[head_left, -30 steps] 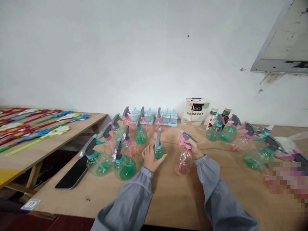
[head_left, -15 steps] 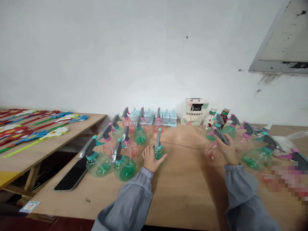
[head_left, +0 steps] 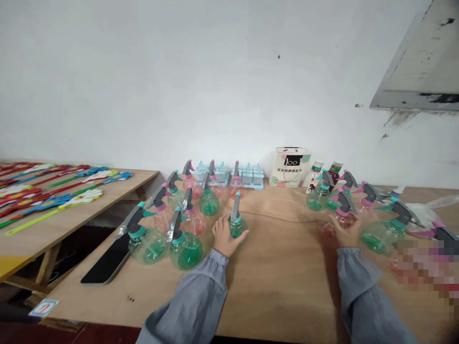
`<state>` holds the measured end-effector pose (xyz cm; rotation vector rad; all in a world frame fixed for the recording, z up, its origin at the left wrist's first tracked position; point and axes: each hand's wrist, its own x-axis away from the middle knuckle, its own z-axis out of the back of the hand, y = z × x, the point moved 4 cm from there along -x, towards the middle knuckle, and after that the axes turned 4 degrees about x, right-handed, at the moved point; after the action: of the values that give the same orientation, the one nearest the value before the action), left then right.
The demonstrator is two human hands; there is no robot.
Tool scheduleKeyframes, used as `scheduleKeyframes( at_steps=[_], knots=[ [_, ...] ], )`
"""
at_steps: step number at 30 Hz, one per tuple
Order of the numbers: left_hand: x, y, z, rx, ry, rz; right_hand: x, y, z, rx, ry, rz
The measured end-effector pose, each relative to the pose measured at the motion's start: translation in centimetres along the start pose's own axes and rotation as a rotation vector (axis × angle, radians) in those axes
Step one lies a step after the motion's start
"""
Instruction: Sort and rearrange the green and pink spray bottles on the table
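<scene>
My left hand [head_left: 223,237] is wrapped round the body of an upright green spray bottle [head_left: 237,225] with a grey and turquoise head, at the middle of the table. On the right, my right hand [head_left: 346,232] grips the round body of a pink spray bottle [head_left: 344,204] from the near side, thumb to the left. Its lower part is partly hidden by the hand. Close to my right hand stand another green spray bottle [head_left: 317,198] and a larger-looking green spray bottle [head_left: 383,236]. Left of my left hand is a group of several pink and green spray bottles [head_left: 186,251].
A black phone [head_left: 105,263] lies at the left of the wooden table [head_left: 272,296]. Along the wall are light blue ice-pop moulds [head_left: 253,177], a paper bag [head_left: 289,167] and two capped bottles [head_left: 335,169]. A side table holds several colourful hand-shaped sticks [head_left: 57,208].
My right hand has shifted slightly right and down from the pink bottle's spray head to its body. That bottle has moved right. My left hand has stayed in place.
</scene>
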<state>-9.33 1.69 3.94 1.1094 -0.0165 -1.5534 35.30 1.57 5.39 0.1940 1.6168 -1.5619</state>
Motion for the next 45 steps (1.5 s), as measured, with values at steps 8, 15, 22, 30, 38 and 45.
scheduleKeyframes(
  at_steps=[8,15,22,30,38,45],
  knots=[
    [0.0,-0.1,-0.1,0.009,-0.007,0.006,0.4,2.9,0.9,0.226,0.139,0.018],
    [0.0,-0.1,-0.1,0.034,-0.007,0.028,-0.2,3.5,0.0,0.289,0.147,-0.143],
    [0.1,0.0,-0.3,0.237,-0.024,-0.041,1.1,-1.0,1.4,0.126,0.297,0.032],
    [2.3,4.6,-2.9,0.368,-0.189,-0.053,9.1,-11.8,-5.1,-0.079,-0.367,0.368],
    [4.6,6.8,-5.2,0.741,-0.316,-0.124,13.0,-16.1,-9.5,-0.382,-0.762,0.261],
    [-5.9,3.7,-6.5,0.634,0.212,0.297,12.2,-13.2,-9.0,-0.496,-0.617,0.16]
  ],
)
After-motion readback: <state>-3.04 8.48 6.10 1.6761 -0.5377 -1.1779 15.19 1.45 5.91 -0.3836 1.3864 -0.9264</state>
